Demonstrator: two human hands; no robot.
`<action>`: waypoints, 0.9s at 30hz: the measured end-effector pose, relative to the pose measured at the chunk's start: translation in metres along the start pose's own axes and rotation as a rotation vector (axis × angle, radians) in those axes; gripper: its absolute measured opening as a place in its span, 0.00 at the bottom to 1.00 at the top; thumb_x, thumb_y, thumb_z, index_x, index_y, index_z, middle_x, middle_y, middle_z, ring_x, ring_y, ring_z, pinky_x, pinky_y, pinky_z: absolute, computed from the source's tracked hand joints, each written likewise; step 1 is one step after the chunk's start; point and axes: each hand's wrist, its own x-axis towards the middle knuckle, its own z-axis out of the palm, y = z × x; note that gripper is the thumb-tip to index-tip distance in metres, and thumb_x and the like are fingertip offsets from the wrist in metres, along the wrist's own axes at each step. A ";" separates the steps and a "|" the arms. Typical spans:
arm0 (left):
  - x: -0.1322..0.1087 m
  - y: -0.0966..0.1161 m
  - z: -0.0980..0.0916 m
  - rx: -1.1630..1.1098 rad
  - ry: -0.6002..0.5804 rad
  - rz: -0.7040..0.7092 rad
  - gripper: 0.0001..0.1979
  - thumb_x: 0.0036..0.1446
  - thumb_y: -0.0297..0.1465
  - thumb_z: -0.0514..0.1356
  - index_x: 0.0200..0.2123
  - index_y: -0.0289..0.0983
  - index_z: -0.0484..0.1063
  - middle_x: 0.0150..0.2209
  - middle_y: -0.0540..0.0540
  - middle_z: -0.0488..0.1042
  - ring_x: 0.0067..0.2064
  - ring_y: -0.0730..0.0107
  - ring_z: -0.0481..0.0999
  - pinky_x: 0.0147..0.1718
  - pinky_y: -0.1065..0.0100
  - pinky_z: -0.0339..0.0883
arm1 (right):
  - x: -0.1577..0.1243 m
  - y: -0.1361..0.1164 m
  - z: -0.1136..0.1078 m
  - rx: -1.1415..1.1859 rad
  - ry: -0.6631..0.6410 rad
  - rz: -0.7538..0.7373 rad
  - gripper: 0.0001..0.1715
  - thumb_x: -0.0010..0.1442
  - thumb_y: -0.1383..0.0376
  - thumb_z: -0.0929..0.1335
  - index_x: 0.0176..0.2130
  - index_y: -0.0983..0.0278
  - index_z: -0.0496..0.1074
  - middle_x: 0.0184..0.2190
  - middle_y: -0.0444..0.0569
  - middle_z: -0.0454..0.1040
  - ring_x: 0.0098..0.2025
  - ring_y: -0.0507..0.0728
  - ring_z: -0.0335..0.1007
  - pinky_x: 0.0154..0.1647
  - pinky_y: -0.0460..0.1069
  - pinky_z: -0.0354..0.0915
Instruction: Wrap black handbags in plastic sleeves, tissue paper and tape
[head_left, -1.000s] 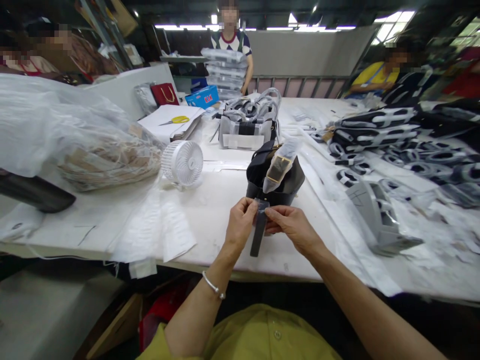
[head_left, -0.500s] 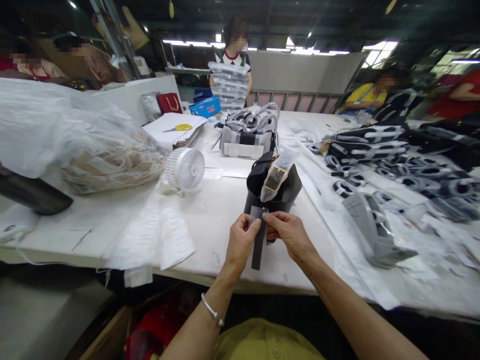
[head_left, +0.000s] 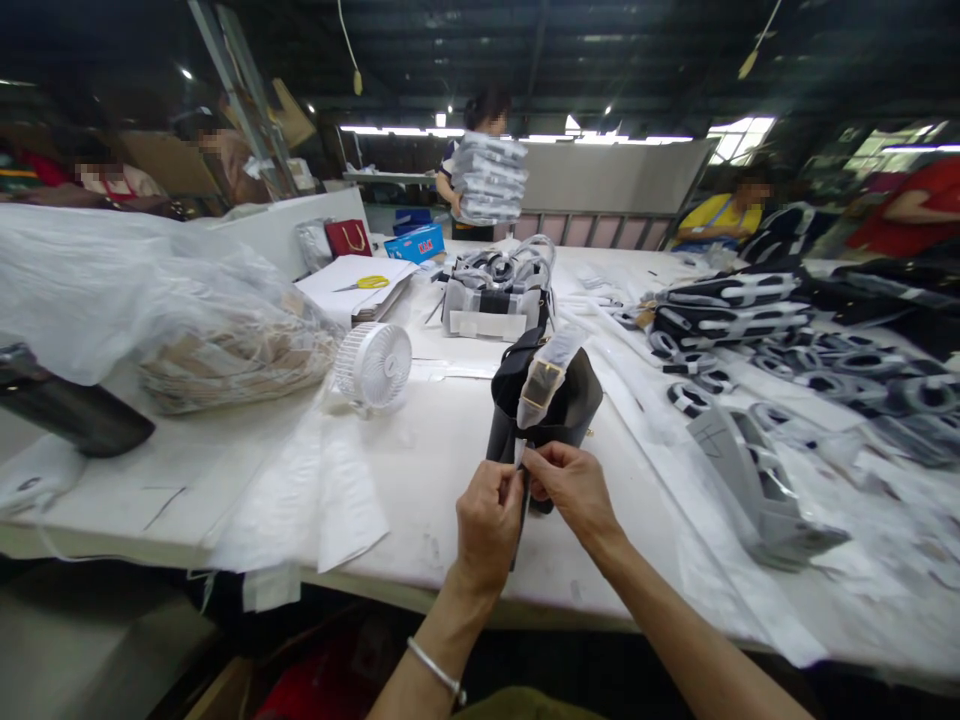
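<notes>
A black handbag [head_left: 579, 405] stands on the table in front of me. Over its opening lies a gold buckle [head_left: 541, 383], its strap wrapped in white film. Closer to me, a narrow dark strap [head_left: 519, 545] hangs edge-on between my hands, with a strip of whitish film [head_left: 519, 452] at its upper end. My left hand [head_left: 489, 515] is closed round the strap, thumb on top. My right hand [head_left: 576, 492] pinches at the strap's upper end beside the film; its fingertips partly cover the spot.
A white fan [head_left: 373, 365] and a plastic-covered bundle [head_left: 225, 360] are on the left. Yellow scissors [head_left: 371, 283] lie on white sheets. Behind the handbag sits a wrapped bag [head_left: 491, 305]. Rolled straps and a grey tape dispenser [head_left: 742, 480] fill the right. A person carries stacked packages [head_left: 491, 178].
The strap has turned from flat to edge-on in my hands, and my left hand has rolled with it. In the background, the person with the packages has shifted right and raised the stack.
</notes>
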 end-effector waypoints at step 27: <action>-0.024 0.010 -0.015 0.182 -0.069 0.119 0.15 0.56 0.24 0.57 0.48 0.39 0.68 0.33 0.49 0.72 0.34 0.68 0.75 0.35 0.69 0.70 | 0.004 -0.007 0.000 0.291 -0.088 0.198 0.25 0.41 0.49 0.78 0.19 0.64 0.68 0.13 0.44 0.70 0.14 0.50 0.65 0.12 0.43 0.61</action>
